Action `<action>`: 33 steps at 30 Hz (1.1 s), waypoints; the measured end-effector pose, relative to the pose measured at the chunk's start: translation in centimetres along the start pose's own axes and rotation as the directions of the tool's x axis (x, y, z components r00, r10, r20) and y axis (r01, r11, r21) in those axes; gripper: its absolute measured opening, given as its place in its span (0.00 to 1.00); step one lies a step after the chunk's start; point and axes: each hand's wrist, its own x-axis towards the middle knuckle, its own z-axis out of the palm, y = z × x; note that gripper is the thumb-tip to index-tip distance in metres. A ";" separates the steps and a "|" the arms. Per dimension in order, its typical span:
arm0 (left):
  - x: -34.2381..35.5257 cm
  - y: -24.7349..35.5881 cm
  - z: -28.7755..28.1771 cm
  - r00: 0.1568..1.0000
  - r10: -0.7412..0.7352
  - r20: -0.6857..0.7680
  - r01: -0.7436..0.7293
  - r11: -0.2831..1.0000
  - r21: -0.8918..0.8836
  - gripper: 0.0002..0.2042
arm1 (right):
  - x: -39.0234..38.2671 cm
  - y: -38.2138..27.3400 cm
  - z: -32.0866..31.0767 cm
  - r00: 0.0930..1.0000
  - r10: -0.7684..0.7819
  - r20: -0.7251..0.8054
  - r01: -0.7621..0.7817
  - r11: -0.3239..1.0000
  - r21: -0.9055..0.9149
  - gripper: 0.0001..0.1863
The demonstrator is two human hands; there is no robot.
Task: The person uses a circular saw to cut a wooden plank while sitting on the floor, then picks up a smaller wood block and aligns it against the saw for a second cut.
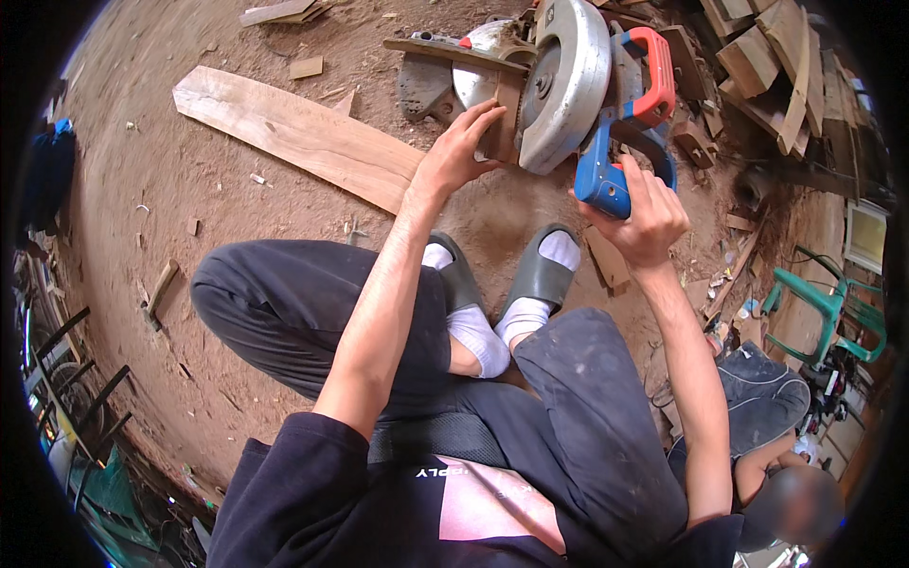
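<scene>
A miter saw [579, 76] stands on the dirt ahead of my feet, with a silver blade guard, a red carrying handle [653, 76] and a blue trigger handle [598, 175]. My right hand [649, 216] is wrapped around the blue handle. Left of the guard, my left hand [462, 150] grips a short piece of wood [502, 123] against the saw's fence [454, 53], fingers on top and thumb nearer me. Its fingertips are close to the guard. The blade's lower edge is mostly hidden. Behind my left wrist lies a long wooden plank [294, 133].
Offcuts are heaped in a pile [781, 66] at the far right. A green plastic chair [814, 312] stands to the right, and another person [767, 426] is at the lower right. Metal racks [76, 388] line the left edge. Small wood scraps litter the dirt floor.
</scene>
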 end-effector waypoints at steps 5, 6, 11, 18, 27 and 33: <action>0.0 -0.2 0.1 1.000 -0.022 -0.004 0.022 1.000 0.006 0.44 | -0.6 -0.1 0.6 0.999 0.006 0.035 -0.006 1.000 -0.007 0.38; 0.1 0.0 0.1 1.000 -0.030 0.003 0.030 1.000 0.001 0.44 | -0.9 -0.2 0.7 0.999 0.016 0.051 -0.015 1.000 -0.011 0.38; 0.1 0.3 0.0 1.000 -0.031 -0.003 0.031 1.000 0.001 0.45 | -1.2 -0.4 0.8 0.995 0.040 0.090 -0.039 0.999 -0.021 0.38; -0.1 0.1 -0.3 1.000 -0.027 -0.008 0.027 1.000 -0.011 0.45 | -0.7 -1.2 0.2 0.980 0.095 0.173 -0.100 0.995 0.021 0.39; 0.0 0.2 -0.5 0.999 -0.040 -0.001 0.040 0.998 -0.048 0.44 | 0.5 -1.0 -0.2 0.964 0.074 0.256 -0.099 0.991 0.087 0.38; 0.1 0.6 -0.3 0.999 -0.015 0.028 0.015 1.000 0.019 0.42 | 0.4 -1.1 -0.2 0.973 0.069 0.220 -0.084 0.995 0.060 0.37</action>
